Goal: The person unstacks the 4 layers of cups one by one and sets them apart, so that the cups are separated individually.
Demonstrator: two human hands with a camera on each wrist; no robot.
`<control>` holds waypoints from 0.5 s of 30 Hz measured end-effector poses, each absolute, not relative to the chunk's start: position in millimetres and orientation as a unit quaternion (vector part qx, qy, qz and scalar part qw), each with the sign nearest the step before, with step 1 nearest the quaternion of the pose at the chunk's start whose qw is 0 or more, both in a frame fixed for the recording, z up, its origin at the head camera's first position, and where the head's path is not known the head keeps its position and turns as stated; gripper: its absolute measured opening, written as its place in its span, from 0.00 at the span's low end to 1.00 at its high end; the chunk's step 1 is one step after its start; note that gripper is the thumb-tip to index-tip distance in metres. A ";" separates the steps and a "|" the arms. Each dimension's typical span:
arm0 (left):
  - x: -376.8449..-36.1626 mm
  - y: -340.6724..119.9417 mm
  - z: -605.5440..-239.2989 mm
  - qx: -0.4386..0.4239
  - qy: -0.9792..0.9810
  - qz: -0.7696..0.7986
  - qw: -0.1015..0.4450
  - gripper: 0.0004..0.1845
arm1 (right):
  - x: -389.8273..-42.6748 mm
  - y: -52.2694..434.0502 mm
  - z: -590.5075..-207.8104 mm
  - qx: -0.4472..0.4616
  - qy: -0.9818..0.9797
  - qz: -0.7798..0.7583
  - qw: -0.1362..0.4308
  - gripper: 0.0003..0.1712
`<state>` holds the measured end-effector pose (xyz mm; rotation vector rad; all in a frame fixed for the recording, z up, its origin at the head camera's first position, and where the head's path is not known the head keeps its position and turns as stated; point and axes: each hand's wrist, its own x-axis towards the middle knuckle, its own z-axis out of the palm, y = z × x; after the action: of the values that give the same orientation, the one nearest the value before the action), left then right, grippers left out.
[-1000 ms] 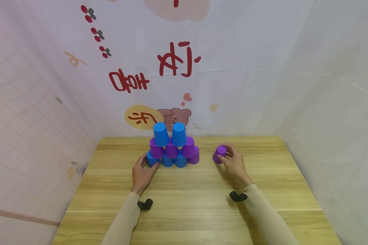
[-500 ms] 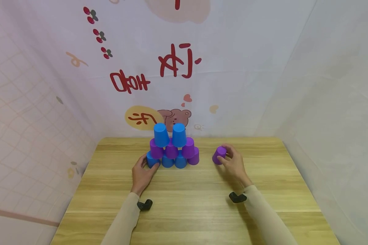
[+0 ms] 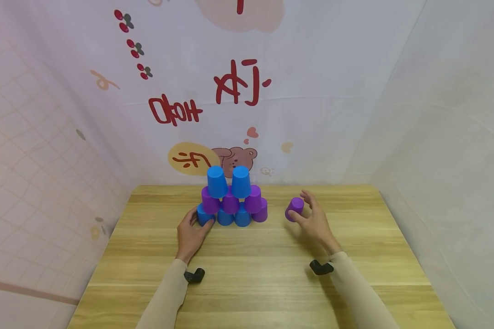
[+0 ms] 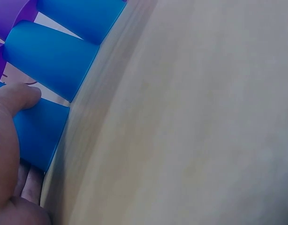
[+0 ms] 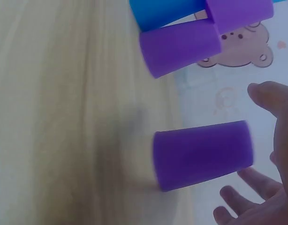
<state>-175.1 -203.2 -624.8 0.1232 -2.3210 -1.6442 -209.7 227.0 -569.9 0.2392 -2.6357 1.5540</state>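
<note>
Upside-down cups form a stepped stack at the back of the table. Its bottom row has blue cups and a purple cup (image 3: 260, 211) at the right end. Three purple cups (image 3: 231, 201) make the middle row, topped by two blue cups (image 3: 241, 182). My left hand (image 3: 190, 235) grips the leftmost bottom blue cup (image 4: 41, 131) between thumb and fingers. To the right of the stack, a lone purple cup (image 5: 202, 154) stands upside down. My right hand (image 3: 316, 224) is spread around it; in the right wrist view the thumb stands apart from the cup, fingers close to its far side.
A wooden table (image 3: 247, 278) lies under everything. A white printed cloth (image 3: 321, 91) hangs right behind the stack, and cloth walls rise at both sides. Black wrist mounts (image 3: 321, 267) sit on both sleeves.
My right hand's fingers have spread away from the lone purple cup and let it go; the cup stays in place. My left hand and the stack have not moved.
</note>
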 end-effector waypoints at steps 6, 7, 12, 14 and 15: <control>-174.4 -203.8 -625.2 0.043 -0.805 -0.573 0.147 0.36 | -207.2 224.9 -548.6 0.076 -0.873 0.478 0.055 0.55; -174.4 -204.0 -625.4 0.042 -0.805 -0.574 0.147 0.36 | -207.4 224.1 -544.6 0.079 -0.874 0.476 0.060 0.55; -173.8 -204.2 -625.3 0.040 -0.804 -0.575 0.147 0.36 | -208.4 218.5 -524.2 0.098 -0.871 0.474 0.084 0.54; -173.5 -204.0 -624.9 0.039 -0.803 -0.576 0.146 0.36 | -208.7 215.1 -515.8 0.107 -0.868 0.477 0.090 0.53; -173.5 -204.0 -624.8 0.039 -0.802 -0.578 0.146 0.36 | -208.6 213.3 -511.1 0.111 -0.866 0.478 0.093 0.53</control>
<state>-173.5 -204.0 -624.8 0.1133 -2.3107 -1.6636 -208.6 213.3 -511.1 0.3306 -2.5720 1.4182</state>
